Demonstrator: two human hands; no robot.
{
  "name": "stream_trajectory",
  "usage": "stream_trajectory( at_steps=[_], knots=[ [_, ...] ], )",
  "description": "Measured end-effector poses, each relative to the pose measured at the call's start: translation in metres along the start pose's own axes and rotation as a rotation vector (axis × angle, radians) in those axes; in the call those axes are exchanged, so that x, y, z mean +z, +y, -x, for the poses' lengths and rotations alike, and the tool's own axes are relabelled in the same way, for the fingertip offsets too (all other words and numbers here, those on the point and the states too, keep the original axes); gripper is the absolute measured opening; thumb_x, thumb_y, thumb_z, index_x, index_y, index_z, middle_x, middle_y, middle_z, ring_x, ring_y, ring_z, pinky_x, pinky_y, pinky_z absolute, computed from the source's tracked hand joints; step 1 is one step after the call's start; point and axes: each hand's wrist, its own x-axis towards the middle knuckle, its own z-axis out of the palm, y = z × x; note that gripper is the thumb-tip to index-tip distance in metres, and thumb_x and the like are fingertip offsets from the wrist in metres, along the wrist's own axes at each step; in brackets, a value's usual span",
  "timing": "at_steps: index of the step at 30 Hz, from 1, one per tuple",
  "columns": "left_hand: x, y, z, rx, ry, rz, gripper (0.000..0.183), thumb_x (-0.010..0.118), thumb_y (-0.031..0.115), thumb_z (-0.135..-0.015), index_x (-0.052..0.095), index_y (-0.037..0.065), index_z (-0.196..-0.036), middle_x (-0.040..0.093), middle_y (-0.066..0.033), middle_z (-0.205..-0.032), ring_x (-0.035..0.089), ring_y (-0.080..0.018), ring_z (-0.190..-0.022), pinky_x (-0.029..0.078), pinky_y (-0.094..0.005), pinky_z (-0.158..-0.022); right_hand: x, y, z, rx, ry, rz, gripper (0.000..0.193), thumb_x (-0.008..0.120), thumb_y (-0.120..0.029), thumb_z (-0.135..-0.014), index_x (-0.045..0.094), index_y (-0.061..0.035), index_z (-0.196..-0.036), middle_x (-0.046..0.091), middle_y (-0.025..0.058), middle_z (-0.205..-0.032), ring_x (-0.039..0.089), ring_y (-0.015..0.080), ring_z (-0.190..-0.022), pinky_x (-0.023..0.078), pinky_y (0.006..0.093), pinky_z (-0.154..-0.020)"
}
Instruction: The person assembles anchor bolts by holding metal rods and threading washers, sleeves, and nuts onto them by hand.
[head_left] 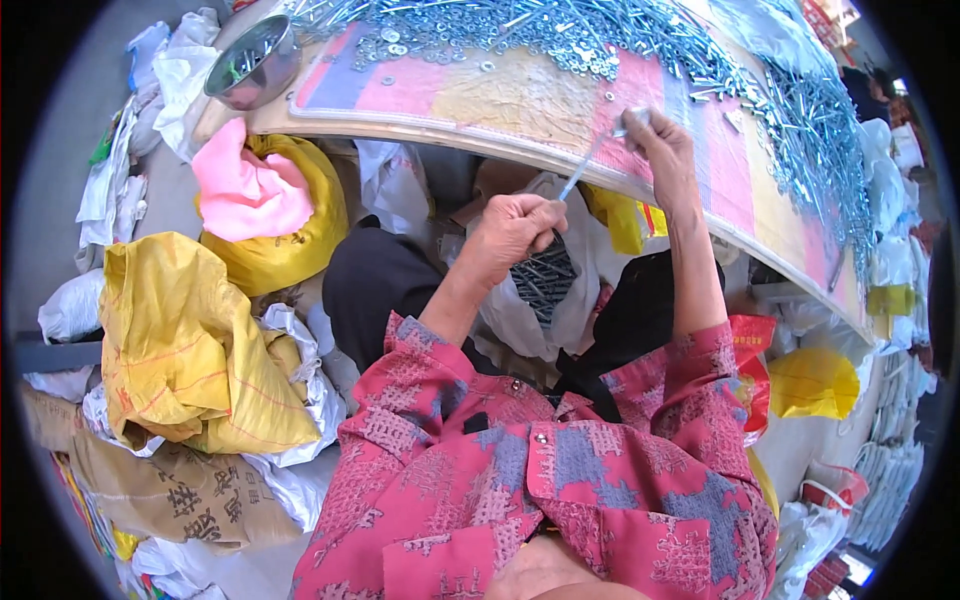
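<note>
My left hand is closed around one end of a long, thin silvery bolt, which slants up and to the right. Beyond its upper end, at the table's near edge, my right hand pinches a small shiny metal piece, too small to name surely. Below my left hand, between my knees, a white plastic bag holds many dark bolts. Loose washers lie on the striped cloth ahead of my hands.
Heaps of bolts cover the table's far and right sides. A metal bowl with small parts sits at the table's left end. Yellow sacks, one topped by pink cloth, stand at left. Stacked plastic bags line the right.
</note>
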Motion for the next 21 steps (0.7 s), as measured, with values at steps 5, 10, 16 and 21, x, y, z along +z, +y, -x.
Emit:
stream_trajectory(
  at_steps=[5,10,16,21],
  knots=[
    [-0.001,-0.004,-0.002,0.005,-0.065,-0.052,0.028,0.063,0.027,-0.092,0.067,0.004,-0.078,0.049,0.0051,-0.056,0.038,-0.0011,-0.047,0.024,-0.0186,-0.042,0.004,-0.001,-0.005,-0.158,-0.297,0.271,0.024,0.060,-0.026,-0.093,0.068,-0.0031,-0.089,0.056,-0.0006,-0.069,0.045,0.0077,-0.063,0.034,0.0246,-0.058],
    [-0.008,-0.002,-0.002,0.013,-0.041,-0.053,0.026,0.065,0.026,-0.090,0.068,0.003,-0.079,0.052,0.0037,-0.057,0.042,-0.0025,-0.048,0.027,-0.0180,-0.043,0.012,-0.029,-0.018,-0.014,-0.554,0.070,0.025,0.061,-0.027,-0.090,0.068,-0.0033,-0.096,0.061,0.0026,-0.072,0.054,0.0106,-0.068,0.042,0.0255,-0.061],
    [-0.025,0.019,0.006,0.119,0.038,0.276,0.029,0.068,0.022,-0.088,0.064,0.000,-0.105,0.066,-0.0086,-0.080,0.053,-0.0068,-0.050,0.036,-0.0155,-0.041,0.080,-0.045,0.010,0.279,-0.754,-0.029,0.027,0.062,-0.028,-0.090,0.069,-0.0025,-0.092,0.062,0.0017,-0.070,0.053,0.0061,-0.061,0.040,0.0227,-0.054],
    [-0.042,0.029,0.007,0.153,0.128,0.392,0.027,0.065,0.017,-0.090,0.062,-0.001,-0.111,0.065,-0.0083,-0.074,0.052,-0.0073,-0.048,0.035,-0.0141,-0.040,0.104,-0.049,-0.049,0.014,-0.453,0.193,0.031,0.061,-0.032,-0.089,0.069,-0.0026,-0.085,0.064,0.0072,-0.065,0.060,0.0148,-0.061,0.045,0.0279,-0.057]
  ],
)
